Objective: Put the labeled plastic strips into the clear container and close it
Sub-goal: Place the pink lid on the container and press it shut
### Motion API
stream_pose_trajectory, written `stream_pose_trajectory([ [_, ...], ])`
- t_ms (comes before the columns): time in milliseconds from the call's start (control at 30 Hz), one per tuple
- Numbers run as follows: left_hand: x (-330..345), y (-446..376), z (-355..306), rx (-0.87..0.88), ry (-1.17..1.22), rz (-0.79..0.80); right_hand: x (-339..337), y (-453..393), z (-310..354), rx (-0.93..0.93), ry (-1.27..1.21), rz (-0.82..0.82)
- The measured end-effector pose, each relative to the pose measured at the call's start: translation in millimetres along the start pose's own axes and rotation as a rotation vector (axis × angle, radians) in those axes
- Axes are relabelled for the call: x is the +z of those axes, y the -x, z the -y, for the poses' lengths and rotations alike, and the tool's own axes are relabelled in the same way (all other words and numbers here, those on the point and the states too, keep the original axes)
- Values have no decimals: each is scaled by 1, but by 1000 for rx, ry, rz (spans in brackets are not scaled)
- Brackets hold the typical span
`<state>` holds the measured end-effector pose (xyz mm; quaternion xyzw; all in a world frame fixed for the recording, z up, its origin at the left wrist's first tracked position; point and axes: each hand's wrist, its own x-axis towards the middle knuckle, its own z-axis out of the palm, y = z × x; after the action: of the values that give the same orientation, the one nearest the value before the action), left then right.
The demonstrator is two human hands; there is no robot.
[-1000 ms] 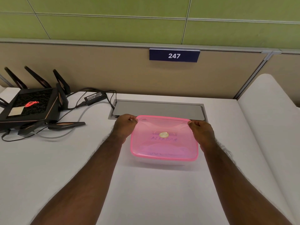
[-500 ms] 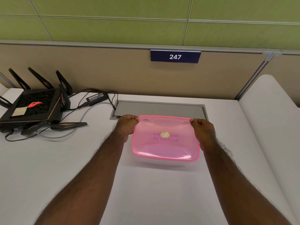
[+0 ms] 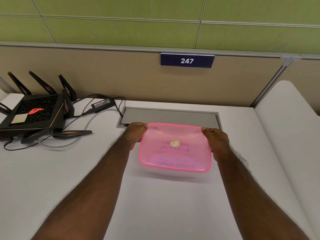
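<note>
A translucent pink lid (image 3: 174, 158) lies on top of the clear container, whose pale wall (image 3: 173, 173) shows just under the lid's near edge. Blurred purple lettering shows through the lid, on something inside that I cannot make out; a round gold sticker (image 3: 175, 143) sits at the lid's centre. My left hand (image 3: 136, 133) grips the lid's far left corner. My right hand (image 3: 216, 142) grips the far right corner and side. The box stands on the white desk (image 3: 155, 205).
A black router (image 3: 32, 113) with antennas, its power brick (image 3: 103, 105) and cables lie at the back left. A grey cable-tray cover (image 3: 169, 116) is set in the desk behind the box. A beige partition with a "247" sign (image 3: 187, 60) closes the back.
Both hands stay on the lid's far corners. The lid and hands have barely shifted; the view has moved slightly.
</note>
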<state>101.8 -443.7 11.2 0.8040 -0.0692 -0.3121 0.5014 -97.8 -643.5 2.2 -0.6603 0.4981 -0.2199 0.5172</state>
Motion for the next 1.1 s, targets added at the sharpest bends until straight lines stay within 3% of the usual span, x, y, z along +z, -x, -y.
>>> stream_pose_trajectory([
  [100,-1,-3,1,-24,-9,43,-1,-2,1,4,-15,34],
  [300,6,-11,2,-110,64,17,-7,-4,6,317,-179,188],
  [433,9,-16,2,-175,165,21,-9,-7,7,384,-233,231],
  [800,12,-19,3,-225,213,-1,-5,-18,14,436,-161,193],
  [1100,19,-17,5,-201,241,9,-16,-17,15,344,-47,288],
])
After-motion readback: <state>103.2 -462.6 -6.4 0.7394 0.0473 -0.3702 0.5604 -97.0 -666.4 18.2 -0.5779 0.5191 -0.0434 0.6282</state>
